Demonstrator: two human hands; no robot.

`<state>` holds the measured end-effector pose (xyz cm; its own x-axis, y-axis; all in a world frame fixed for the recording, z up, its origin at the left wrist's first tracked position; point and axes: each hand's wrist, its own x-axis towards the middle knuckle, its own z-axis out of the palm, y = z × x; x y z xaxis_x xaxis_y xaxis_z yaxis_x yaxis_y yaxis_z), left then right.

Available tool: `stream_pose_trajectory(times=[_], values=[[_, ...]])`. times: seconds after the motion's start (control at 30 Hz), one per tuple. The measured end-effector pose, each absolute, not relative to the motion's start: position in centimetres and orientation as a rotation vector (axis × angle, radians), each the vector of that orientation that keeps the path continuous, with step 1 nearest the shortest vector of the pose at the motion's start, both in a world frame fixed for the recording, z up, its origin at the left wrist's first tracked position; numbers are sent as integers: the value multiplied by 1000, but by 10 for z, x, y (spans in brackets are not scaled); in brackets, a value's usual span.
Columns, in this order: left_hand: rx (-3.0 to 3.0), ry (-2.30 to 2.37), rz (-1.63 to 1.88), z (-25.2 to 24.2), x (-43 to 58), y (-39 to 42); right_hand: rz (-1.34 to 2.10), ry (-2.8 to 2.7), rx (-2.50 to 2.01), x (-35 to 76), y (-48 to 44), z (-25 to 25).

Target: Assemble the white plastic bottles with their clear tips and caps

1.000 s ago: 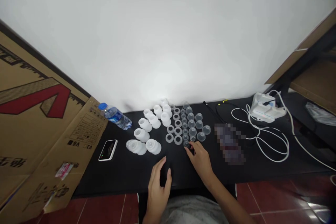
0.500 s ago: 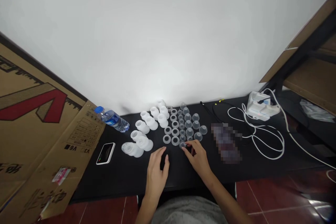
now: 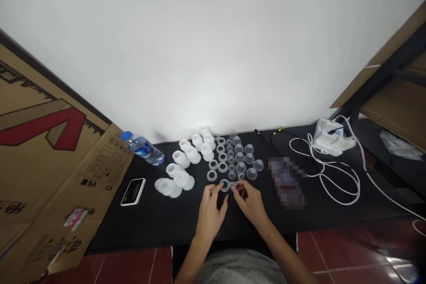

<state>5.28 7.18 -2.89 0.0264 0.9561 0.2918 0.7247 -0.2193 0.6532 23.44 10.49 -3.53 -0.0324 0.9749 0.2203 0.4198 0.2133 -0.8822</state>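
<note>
My left hand (image 3: 212, 209) rests its index fingertip on a translucent white ring (image 3: 225, 185) at the near end of the ring rows. Its thumb is held apart from the fingers. Beside it, my right hand (image 3: 249, 200) pinches a small clear round piece (image 3: 233, 184), partly hidden by the fingertips. Beyond the hands lie other rings (image 3: 222, 167), a row of small clear round pieces (image 3: 230, 159) and several clear domed caps (image 3: 241, 167). White bottle-like containers (image 3: 181, 159) lie in rows to the left.
A water bottle (image 3: 143, 148) lies at the back left, behind a white-framed device (image 3: 133, 191). A large cardboard box (image 3: 100, 173) borders the left side. On the right are a blurred-out object (image 3: 286, 183), white cables (image 3: 324, 171) and a power strip (image 3: 333, 136).
My left hand has moved right and forward onto the near ring, which now sits slightly closer to me. My right hand has shifted little and still pinches the small clear piece.
</note>
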Motion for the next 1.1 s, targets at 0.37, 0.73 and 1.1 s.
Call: stream_pose_trajectory(times=[0.37,0.73,1.1], values=[[1978,1670,1071,-33,51,77,818,-1539,-1367,235,106,-38],[1557,1540,1369,-36,42,83,849,-1435,-1350,223,111,-37],[1463,1396,1386,-36,42,83,789,-1587,-1245,219,110,-39]])
